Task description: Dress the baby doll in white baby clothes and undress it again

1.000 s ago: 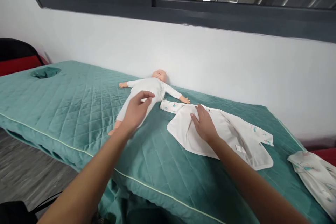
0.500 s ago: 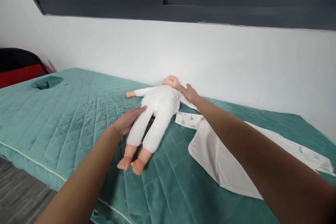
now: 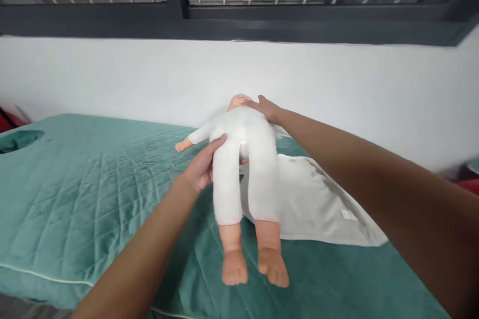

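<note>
A baby doll [image 3: 243, 127] in a white fleecy body, with bare plastic hands and feet, is held raised off the bed, face up with its feet toward me. My left hand [image 3: 204, 165] grips it under the hips, thumb on top of the thigh; fingertips show between the legs. At the far end, my right hand [image 3: 265, 108] supports the head and shoulder, its fingers partly hidden behind the doll. Beneath and to the right lies a spread white cloth garment [image 3: 318, 202] with a small label, partly covered by the doll and my right forearm.
A green quilted cover [image 3: 112, 194] spreads over the bed, with a round hole [image 3: 20, 140] at the far left. Behind it rise a white wall [image 3: 112, 77] and a dark window frame [image 3: 280, 27] with bars beyond.
The doll has come up off the bed and moved right, over the white garment. My right hand has gone from beside its head to holding it. The view has swung right.
</note>
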`<state>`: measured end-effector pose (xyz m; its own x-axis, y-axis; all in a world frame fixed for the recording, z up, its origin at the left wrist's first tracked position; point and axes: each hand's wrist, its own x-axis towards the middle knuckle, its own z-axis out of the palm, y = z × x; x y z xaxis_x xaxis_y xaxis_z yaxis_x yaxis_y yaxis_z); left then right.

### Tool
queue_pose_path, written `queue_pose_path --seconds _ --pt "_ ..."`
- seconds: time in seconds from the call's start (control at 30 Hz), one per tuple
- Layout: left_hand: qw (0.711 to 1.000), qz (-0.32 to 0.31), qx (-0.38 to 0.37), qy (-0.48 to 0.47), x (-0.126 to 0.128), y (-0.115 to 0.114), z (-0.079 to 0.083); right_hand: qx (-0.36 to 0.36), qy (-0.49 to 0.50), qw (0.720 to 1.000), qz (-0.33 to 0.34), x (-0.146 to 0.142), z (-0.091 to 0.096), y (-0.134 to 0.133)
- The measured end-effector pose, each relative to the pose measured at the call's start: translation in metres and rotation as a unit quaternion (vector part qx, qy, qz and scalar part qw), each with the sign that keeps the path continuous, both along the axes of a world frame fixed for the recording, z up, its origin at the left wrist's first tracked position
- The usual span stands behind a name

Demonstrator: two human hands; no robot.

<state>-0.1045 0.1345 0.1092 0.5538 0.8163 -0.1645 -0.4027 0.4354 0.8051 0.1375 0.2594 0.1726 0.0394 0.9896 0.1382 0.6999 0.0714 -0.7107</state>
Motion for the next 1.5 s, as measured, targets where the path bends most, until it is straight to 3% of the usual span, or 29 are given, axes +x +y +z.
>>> queue_pose_path --seconds 0.1,0.27,0.4,0.53,0.6,0.67,0.77,0.83,0.93,1.03,1.2,1.4,1.5 --pt "0.999 -0.04 0.004 0.0 0.062 -0.03 0.002 -0.02 -0.037 0.997 -0.062 0.069 0.008 -0.043" --pt "0.995 -0.098 0.011 -0.014 0.136 -0.068 -0.027 -0.066 -0.072 0.984 -0.147 0.144 -0.024 -0.112" --pt "0.993 -0.12 0.006 0.011 0.162 -0.076 -0.056 -0.088 -0.085 0.982 -0.147 0.167 -0.051 -0.135" --pt "0.989 -0.111 0.068 0.073 0.166 -0.072 -0.072 -0.094 -0.131 0.977 -0.141 0.181 -0.052 -0.133" --pt "0.981 -0.031 0.13 0.14 0.164 -0.066 -0.076 -0.056 -0.184 0.968 -0.16 0.179 -0.046 -0.127" --pt "0.941 0.113 0.22 0.233 0.162 -0.057 -0.08 0.011 -0.225 0.958 -0.176 0.164 -0.041 -0.119" --pt "0.796 0.281 0.39 0.369 0.156 -0.039 -0.088 0.053 -0.242 0.965 -0.085 0.115 -0.046 -0.109" --pt "0.707 0.291 0.459 0.453 0.151 -0.027 -0.095 0.046 -0.328 0.942 0.046 0.075 -0.059 -0.104" --pt "0.641 0.255 0.453 0.565 0.145 -0.016 -0.104 0.003 -0.41 0.901 0.143 0.032 -0.081 -0.095" --pt "0.61 0.229 0.427 0.627 0.144 -0.012 -0.107 -0.027 -0.413 0.898 0.151 0.021 -0.091 -0.086" --pt "0.58 0.19 0.416 0.674 0.145 -0.006 -0.103 -0.03 -0.393 0.907 0.145 0.045 -0.083 -0.088" --pt "0.591 0.161 0.435 0.66 0.14 0.001 -0.101 -0.007 -0.353 0.923 0.152 0.057 -0.079 -0.103" --pt "0.634 0.188 0.399 0.635 0.137 0.003 -0.101 -0.005 -0.319 0.935 0.155 0.06 -0.079 -0.105"
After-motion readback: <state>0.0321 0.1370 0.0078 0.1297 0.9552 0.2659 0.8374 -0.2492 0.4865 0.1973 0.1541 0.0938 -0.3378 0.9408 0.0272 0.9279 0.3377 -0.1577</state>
